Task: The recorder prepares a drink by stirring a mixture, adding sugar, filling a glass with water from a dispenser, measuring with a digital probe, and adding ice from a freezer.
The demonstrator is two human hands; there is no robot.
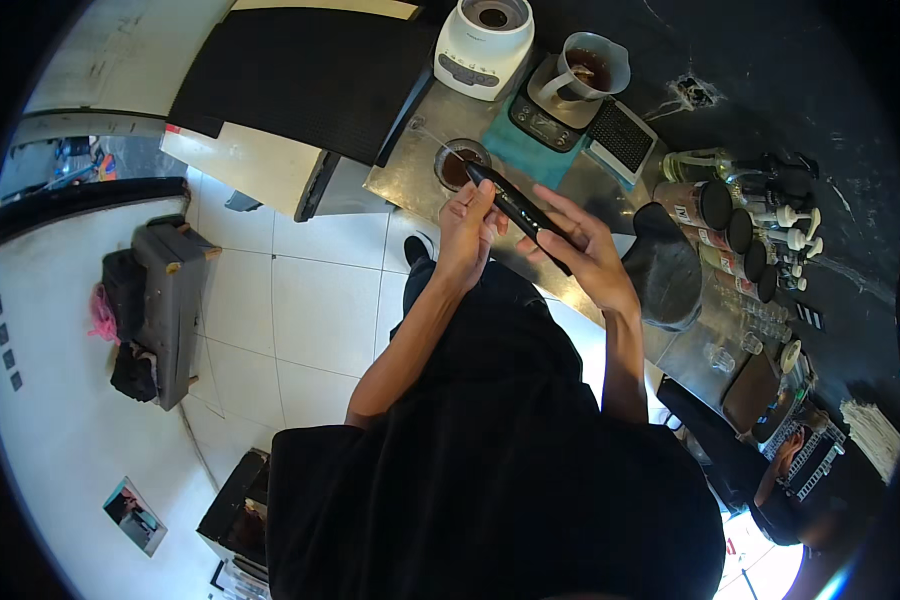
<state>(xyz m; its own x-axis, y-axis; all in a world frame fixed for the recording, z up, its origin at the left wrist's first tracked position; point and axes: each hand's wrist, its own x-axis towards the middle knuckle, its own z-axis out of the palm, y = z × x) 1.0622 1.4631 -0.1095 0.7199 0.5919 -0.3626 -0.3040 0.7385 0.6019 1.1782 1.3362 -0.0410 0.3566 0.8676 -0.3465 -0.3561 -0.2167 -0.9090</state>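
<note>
A black handheld milk frother (521, 208) is held in the air between both hands. My left hand (466, 236) pinches it near the front, thumb on top. My right hand (586, 255) grips the rear end between thumb and fingers. The thin metal shaft points away to the upper left, ending in a small whisk coil (416, 123). Beneath the shaft, a glass cup (482, 148) with dark brown contents stands on the steel counter (399, 174). From above, the shaft crosses over the cup, and the coil appears beyond its rim.
A white blender base (484, 60) stands behind the cup. A digital scale (546, 124) bears a clear jug (616, 64) of brown liquid. A dark cap-like item (664, 270), lidded jars (690, 204) and pump bottles (787, 217) line the right side. Another person's hand (789, 448) shows farther right.
</note>
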